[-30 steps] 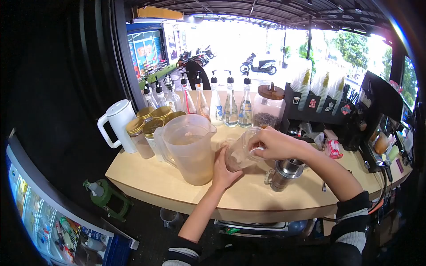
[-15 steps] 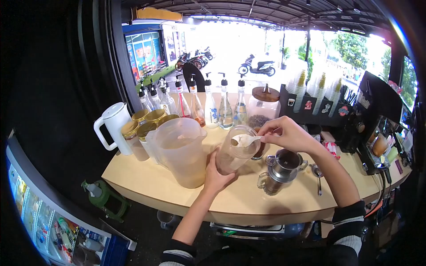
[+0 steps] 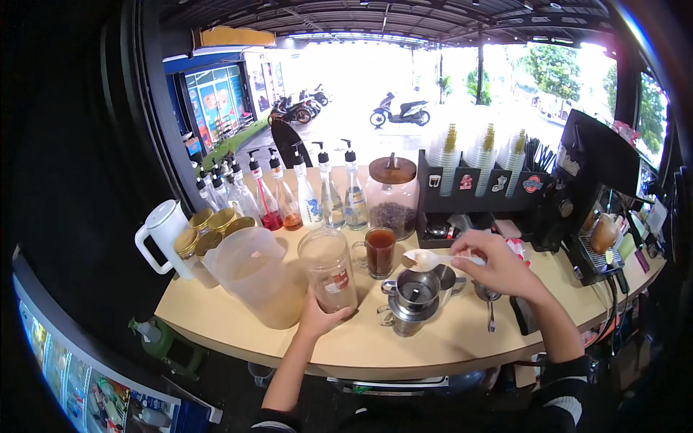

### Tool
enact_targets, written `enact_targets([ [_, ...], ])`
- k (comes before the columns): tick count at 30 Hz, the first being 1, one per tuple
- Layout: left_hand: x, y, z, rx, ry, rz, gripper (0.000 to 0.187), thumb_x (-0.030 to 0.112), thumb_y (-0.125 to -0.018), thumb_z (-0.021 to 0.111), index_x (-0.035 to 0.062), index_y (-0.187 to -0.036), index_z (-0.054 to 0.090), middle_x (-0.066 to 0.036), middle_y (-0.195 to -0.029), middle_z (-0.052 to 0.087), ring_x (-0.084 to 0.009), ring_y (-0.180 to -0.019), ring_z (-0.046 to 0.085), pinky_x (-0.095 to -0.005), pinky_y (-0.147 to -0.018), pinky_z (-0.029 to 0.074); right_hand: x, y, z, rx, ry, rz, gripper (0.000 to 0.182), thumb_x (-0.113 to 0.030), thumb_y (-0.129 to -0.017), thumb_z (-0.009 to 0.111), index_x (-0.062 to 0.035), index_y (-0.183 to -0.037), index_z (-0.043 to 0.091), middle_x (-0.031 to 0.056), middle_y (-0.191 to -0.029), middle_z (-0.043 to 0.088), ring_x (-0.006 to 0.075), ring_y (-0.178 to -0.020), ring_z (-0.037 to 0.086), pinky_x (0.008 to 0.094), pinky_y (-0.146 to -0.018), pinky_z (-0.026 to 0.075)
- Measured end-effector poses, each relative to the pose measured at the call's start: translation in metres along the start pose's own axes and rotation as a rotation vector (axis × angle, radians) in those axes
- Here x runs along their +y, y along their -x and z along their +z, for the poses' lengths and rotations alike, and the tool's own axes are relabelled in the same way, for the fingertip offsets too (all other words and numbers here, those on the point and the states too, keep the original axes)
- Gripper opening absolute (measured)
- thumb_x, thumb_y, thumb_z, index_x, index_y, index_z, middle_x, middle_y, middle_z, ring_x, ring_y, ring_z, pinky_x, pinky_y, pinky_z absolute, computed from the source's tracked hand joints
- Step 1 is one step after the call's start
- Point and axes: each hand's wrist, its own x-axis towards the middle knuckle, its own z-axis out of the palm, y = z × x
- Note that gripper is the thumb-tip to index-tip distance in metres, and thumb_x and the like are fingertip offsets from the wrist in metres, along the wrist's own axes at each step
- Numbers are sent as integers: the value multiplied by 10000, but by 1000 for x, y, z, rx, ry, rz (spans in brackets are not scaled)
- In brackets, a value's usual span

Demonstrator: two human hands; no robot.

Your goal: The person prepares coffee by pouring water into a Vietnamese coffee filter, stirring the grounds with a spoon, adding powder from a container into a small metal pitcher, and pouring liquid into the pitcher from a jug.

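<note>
My left hand (image 3: 323,317) is wrapped round the lower part of a clear jar (image 3: 328,256), which stands upright on the counter. Between the fingers of my right hand (image 3: 499,268) is the handle of a white plastic spoon (image 3: 429,260), with some brownish powder in its bowl. The spoon hovers just above a metal coffee drip filter (image 3: 416,290) set on a glass mug (image 3: 406,326). Behind the filter stands a glass mug of reddish-brown drink (image 3: 380,254). A large translucent pitcher (image 3: 253,285) is left of the jar.
Pump bottles (image 3: 307,195) and a wooden-lidded jar (image 3: 393,198) line the back. Gold-lidded jars (image 3: 209,224) and a white jug (image 3: 164,234) stand left. A cup holder (image 3: 476,187), a small strainer (image 3: 491,307) and a coffee machine (image 3: 599,238) are to the right.
My right hand has brought the spoon out from over the jar's mouth, rightward to above the drip filter. The jar, tilted before, is now upright. The view has shifted slightly.
</note>
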Motion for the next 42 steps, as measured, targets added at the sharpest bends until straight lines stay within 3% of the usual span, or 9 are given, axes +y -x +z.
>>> enact_targets([
  [2, -7, 1, 1, 8, -19, -8, 943, 271, -564, 881, 9, -1314, 374, -169, -1262, 500, -279, -1192, 497, -407, -1010, 406, 11, 13, -2, 38, 27, 42, 167, -131, -840, 652, -1, -934, 604, 133, -835, 581, 256, -786, 565, 352, -719, 450],
  [9, -1, -1, 4, 9, -60, -44, 964, 181, -549, 882, -2, -1331, 348, -149, -1261, 515, -251, -1163, 525, -397, -998, 427, 34, 30, 4, 5, 71, 81, 181, -151, -847, 633, -10, -955, 604, 140, -844, 568, 296, -807, 570, 384, -737, 449],
  [12, -1, -1, 4, -5, -64, -53, 930, 182, -551, 881, -5, -1309, 376, -144, -1236, 536, -250, -1143, 540, -393, -987, 435, 46, 30, 8, 40, 90, 15, 165, -149, -845, 632, -10, -935, 625, 111, -811, 577, 237, -773, 555, 332, -690, 429],
  [16, -6, -3, 4, 3, -36, -21, 907, 183, -552, 883, 0, -1294, 396, -138, -1220, 552, -247, -1122, 553, -392, -975, 442, 45, 27, 5, 47, 64, 27, 164, -142, -840, 641, -6, -930, 629, 119, -814, 579, 249, -773, 564, 336, -695, 433],
  [18, -11, -3, 4, 2, -39, -6, 910, 186, -551, 884, 3, -1297, 395, -137, -1222, 551, -246, -1121, 553, -392, -974, 442, 45, 25, 7, 24, 100, 23, 193, -166, -855, 616, -5, -961, 609, 150, -869, 587, 327, -835, 577, 399, -757, 451],
  [21, -8, -1, 4, 3, -30, -22, 926, 197, -548, 890, 9, -1304, 390, -134, -1225, 545, -244, -1129, 545, -391, -980, 437, 49, 22, 12, 27, 104, 17, 180, -156, -858, 614, -11, -964, 615, 151, -882, 596, 335, -856, 582, 406, -769, 453],
  [34, -1, -4, 5, -4, -10, -4, 945, 237, -530, 894, -2, -1297, 396, -140, -1227, 540, -253, -1135, 538, -388, -985, 429, 51, 20, 24, 103, 83, -53, 143, -99, -837, 644, -7, -947, 638, 148, -850, 613, 330, -798, 604, 396, -733, 477],
  [42, 1, -1, 3, 12, -76, -28, 948, 234, -536, 890, 0, -1306, 389, -148, -1233, 538, -254, -1136, 539, -389, -982, 431, 52, 30, 18, 91, 59, 59, 149, -101, -850, 630, -4, -963, 637, 147, -859, 603, 312, -826, 603, 382, -746, 467],
])
